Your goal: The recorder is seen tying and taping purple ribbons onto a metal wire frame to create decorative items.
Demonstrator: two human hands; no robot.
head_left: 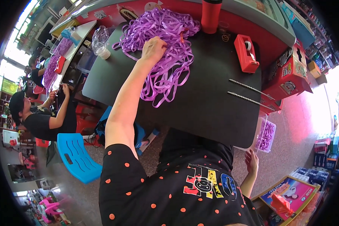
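A big tangled heap of purple ribbon (158,28) lies across the far part of the dark table (207,101), with loose loops trailing toward me. My left hand (154,49) reaches into the heap, its fingers curled closed on some ribbon; the fingertips are partly hidden. Down at the table's right corner, my right hand (251,161) hangs with fingers loosely apart and nothing visible in it. Just beyond it is a clear plastic box (272,145) containing small purple pieces, below the table edge.
Two long twisted metal rods (248,98) lie at the table's right, near a red tape dispenser (246,54). A red tumbler (211,17) stands at the back. On the left are a clear bottle (103,52), a blue stool (77,156) and a seated person (45,116) handling something small.
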